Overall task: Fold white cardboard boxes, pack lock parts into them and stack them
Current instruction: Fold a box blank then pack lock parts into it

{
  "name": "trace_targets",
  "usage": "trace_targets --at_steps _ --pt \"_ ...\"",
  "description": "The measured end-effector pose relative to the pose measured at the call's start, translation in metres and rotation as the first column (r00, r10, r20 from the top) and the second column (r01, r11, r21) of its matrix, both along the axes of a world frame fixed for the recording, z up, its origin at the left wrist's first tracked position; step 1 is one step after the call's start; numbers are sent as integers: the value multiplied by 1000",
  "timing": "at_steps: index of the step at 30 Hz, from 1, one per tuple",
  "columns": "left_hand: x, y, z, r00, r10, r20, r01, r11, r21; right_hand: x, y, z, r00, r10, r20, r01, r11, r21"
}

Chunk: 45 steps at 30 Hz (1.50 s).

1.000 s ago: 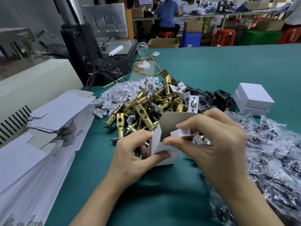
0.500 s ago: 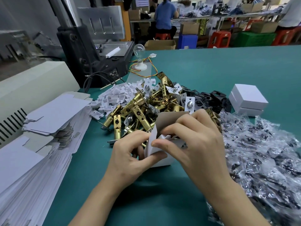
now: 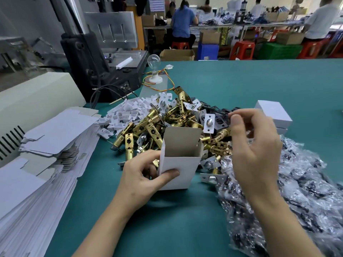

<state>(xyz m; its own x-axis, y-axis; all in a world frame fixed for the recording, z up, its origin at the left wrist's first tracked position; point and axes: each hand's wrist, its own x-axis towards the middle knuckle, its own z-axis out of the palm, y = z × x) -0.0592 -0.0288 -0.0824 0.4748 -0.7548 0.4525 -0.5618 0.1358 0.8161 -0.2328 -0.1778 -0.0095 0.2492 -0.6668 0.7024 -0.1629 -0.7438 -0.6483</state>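
A person's left hand [image 3: 141, 175] grips an upright white box [image 3: 178, 164] on a green table [image 3: 241, 80], with the thumb across its front and the top flap raised. The right hand [image 3: 254, 145] hovers over a pile of brass latches [image 3: 167, 123], fingers loosely curled, thumb and forefinger close together. Whether they pinch a part is unclear.

The task looks early. This box is formed but not closed. Two closed boxes [image 3: 272, 114] sit stacked beyond the right hand, the lower one mostly hidden by it. Many flat blanks [image 3: 55, 130] wait at left. The open box's floor is hidden, so its contents cannot be told.
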Motion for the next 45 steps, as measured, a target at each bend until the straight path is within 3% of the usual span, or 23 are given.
trace_targets --at_steps 3,5,7,12,15,22,35,39,42,45 --pt "0 0 -1 1000 -6 -13 6 1000 0 -8 -34 26 950 -16 -311 59 990 130" --pt "0 0 0 1000 -8 -20 8 1000 2 -4 -62 45 805 -5 -593 99 987 127" --pt "0 0 0 1000 -10 -28 10 1000 4 11 -89 57 637 -1 -771 89 993 73" --pt "-1 1 0 998 -26 -52 26 1000 -3 59 -132 40 251 60 -966 -27 998 55" --pt "0 1 -1 997 -33 -64 33 999 -8 68 -143 19 139 78 -987 -58 996 71" --pt "1 -1 -3 997 -21 -68 21 1000 -2 70 -163 6 192 71 -979 -32 997 66" --pt "2 2 -2 997 -47 -58 47 999 2 58 -155 5 581 78 -810 -53 997 58" --pt "2 3 -3 998 -61 -15 61 998 -4 48 -137 29 774 30 -632 -4 999 43" --pt "3 5 -3 998 -60 -5 60 998 -5 30 -105 63 916 152 -371 -117 987 114" --pt "2 5 -3 998 -54 -11 54 999 -2 1 -55 91 880 446 -167 -417 891 182"
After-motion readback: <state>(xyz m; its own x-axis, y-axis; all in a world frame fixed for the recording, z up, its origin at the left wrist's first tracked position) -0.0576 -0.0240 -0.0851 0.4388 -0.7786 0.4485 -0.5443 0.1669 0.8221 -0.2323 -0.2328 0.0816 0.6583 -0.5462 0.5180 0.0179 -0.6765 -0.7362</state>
